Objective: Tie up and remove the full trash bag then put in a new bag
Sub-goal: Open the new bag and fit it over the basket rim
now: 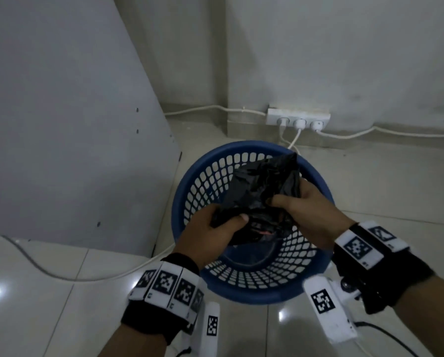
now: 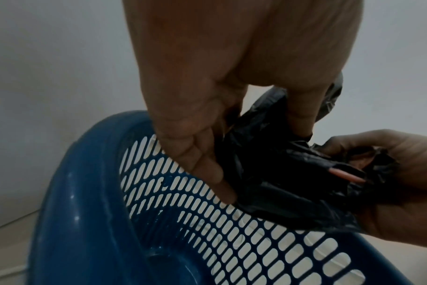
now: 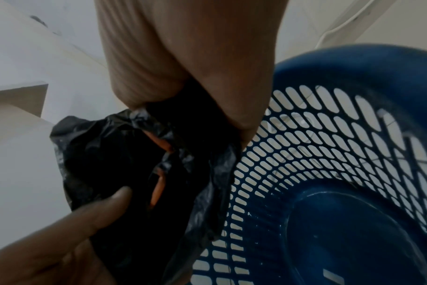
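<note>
A crumpled black plastic bag (image 1: 262,191) hangs above a blue perforated basket (image 1: 190,191) that stands on the floor. My left hand (image 1: 210,233) grips the bag's near left part, thumb on top. My right hand (image 1: 303,210) pinches its right side. In the left wrist view the bag (image 2: 280,173) is bunched between my left fingers (image 2: 207,167) and my right hand (image 2: 402,173), with a thin pink strip showing in its folds. The right wrist view shows the bag (image 3: 124,164) beside the basket's bare blue bottom (image 3: 354,231).
A white power strip (image 1: 298,119) with plugs sits against the wall behind the basket, its cables running along the floor. A grey panel (image 1: 61,124) rises at left. A white cable (image 1: 87,276) lies across the glossy floor tiles.
</note>
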